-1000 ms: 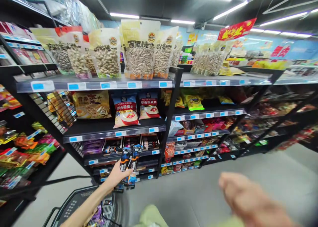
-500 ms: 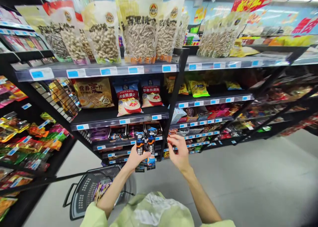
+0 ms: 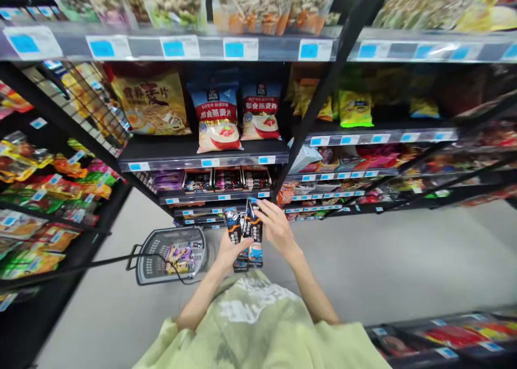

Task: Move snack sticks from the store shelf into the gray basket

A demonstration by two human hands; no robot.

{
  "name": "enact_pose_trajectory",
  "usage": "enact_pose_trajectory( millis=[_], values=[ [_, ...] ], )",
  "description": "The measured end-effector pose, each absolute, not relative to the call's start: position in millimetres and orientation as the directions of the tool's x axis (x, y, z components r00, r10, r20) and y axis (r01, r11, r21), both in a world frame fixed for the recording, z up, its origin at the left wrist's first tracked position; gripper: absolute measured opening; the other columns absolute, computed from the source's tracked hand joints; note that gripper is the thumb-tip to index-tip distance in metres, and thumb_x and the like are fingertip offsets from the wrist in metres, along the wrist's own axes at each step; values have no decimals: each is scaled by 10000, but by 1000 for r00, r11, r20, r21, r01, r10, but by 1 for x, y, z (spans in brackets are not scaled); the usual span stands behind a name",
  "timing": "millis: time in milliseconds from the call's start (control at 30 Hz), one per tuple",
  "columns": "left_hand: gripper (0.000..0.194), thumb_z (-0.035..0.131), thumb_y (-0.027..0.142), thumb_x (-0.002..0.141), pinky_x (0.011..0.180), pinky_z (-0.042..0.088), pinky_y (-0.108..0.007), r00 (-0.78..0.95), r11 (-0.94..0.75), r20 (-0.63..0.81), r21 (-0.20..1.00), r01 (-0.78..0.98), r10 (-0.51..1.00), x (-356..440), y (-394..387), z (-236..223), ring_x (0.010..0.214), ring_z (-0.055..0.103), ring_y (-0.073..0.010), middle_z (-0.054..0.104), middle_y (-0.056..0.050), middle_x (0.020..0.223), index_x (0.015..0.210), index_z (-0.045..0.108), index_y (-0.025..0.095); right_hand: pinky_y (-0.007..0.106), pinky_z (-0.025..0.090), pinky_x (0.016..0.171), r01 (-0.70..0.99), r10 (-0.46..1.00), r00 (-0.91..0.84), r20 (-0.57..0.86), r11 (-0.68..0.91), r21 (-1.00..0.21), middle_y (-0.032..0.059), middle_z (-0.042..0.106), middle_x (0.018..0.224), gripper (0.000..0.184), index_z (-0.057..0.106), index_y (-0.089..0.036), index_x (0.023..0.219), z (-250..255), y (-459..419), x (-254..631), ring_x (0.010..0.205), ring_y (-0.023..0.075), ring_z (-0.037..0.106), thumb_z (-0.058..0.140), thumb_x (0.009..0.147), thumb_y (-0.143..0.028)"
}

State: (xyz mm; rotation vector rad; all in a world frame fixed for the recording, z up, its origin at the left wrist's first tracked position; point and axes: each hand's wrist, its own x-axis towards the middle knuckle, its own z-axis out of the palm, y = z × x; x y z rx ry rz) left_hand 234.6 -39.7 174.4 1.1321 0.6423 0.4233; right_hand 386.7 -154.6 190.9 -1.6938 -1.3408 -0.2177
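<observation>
My left hand point(image 3: 231, 252) is closed round a bunch of narrow dark snack packets point(image 3: 244, 234), held upright in front of me. From the right, my right hand point(image 3: 275, 228) has its fingers curled on the top of the same packets. Both hands are low in the aisle, just in front of the bottom shelves of the black rack point(image 3: 210, 162). Oatmeal bags point(image 3: 217, 120) stand on the shelf above them.
A grey shopping basket point(image 3: 161, 249) with a few packets inside sits on the floor to the left of my hands. Stocked shelves line the left side point(image 3: 44, 186) and continue to the right point(image 3: 383, 138). Another shelf edge point(image 3: 440, 336) shows at the bottom right.
My right hand has come in from the right and reached the packets held in my left hand. The view has tilted down, and the top shelf has risen to the frame's upper edge.
</observation>
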Motion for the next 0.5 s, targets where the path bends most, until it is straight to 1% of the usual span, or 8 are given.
enact_pose_trajectory(
  millis=[33, 67, 100, 167, 233, 300, 400, 500],
  values=[
    [580, 906, 337, 612, 831, 525, -336, 741, 373, -260, 928, 14, 619, 232, -40, 173, 897, 685, -234, 745, -100, 1030, 1093, 653, 136, 515, 407, 1149, 730, 588, 543, 599, 22, -684, 65, 559, 1469, 408, 590, -292, 1364, 188, -153, 381, 1404, 243, 465, 428, 1004, -190],
    [568, 906, 342, 612, 827, 526, -336, 735, 366, -264, 930, 23, 624, 231, -39, 172, 888, 685, -232, 746, -97, 1014, 1078, 655, 136, 506, 446, 1114, 585, 520, 680, 518, 43, -810, 82, 558, 1468, 382, 582, -276, 1369, 184, -150, 375, 1374, 258, 499, 461, 1007, -259],
    [561, 907, 346, 608, 824, 526, -336, 731, 358, -266, 933, 32, 629, 229, -38, 171, 881, 685, -231, 746, -95, 1001, 1065, 657, 136, 486, 492, 1061, 411, 497, 773, 394, 80, -908, 98, 581, 1441, 385, 577, -258, 1368, 181, -147, 368, 1320, 270, 550, 497, 999, -332],
    [569, 911, 344, 594, 825, 528, -335, 732, 341, -261, 939, 41, 630, 228, -36, 170, 888, 687, -234, 747, -94, 1004, 1061, 660, 139, 419, 560, 933, 62, 587, 800, 126, 127, -990, 105, 682, 1295, 421, 624, -225, 1296, 173, -140, 355, 1157, 275, 653, 589, 945, -455],
    [597, 917, 332, 576, 832, 530, -334, 735, 321, -245, 946, 39, 632, 228, -34, 168, 906, 688, -238, 746, -95, 1026, 1079, 659, 142, 359, 567, 844, -164, 665, 745, -51, 108, -981, 78, 759, 1089, 402, 705, -200, 1116, 166, -132, 343, 993, 257, 700, 678, 868, -515],
    [609, 921, 328, 567, 835, 532, -331, 725, 306, -242, 951, 46, 645, 228, -33, 166, 911, 690, -238, 747, -93, 1028, 1085, 660, 142, 328, 551, 826, -279, 627, 765, -150, 113, -953, 54, 770, 998, 372, 728, -189, 978, 160, -125, 334, 922, 235, 698, 736, 810, -520],
    [589, 907, 359, 603, 863, 533, -333, 718, 346, -282, 936, 60, 637, 224, -32, 163, 937, 697, -242, 750, -104, 1060, 1095, 672, 138, 325, 543, 844, -391, 537, 807, -245, 177, -903, 49, 767, 1013, 379, 726, -188, 966, 154, -116, 326, 918, 224, 697, 764, 777, -514],
    [588, 878, 397, 659, 858, 542, -326, 721, 449, -347, 892, 56, 600, 218, -30, 160, 964, 700, -241, 739, -121, 1128, 1147, 671, 142, 340, 553, 837, -468, 511, 805, -302, 233, -852, 55, 764, 1001, 397, 716, -192, 975, 150, -109, 320, 896, 224, 706, 778, 760, -520]
  ],
)
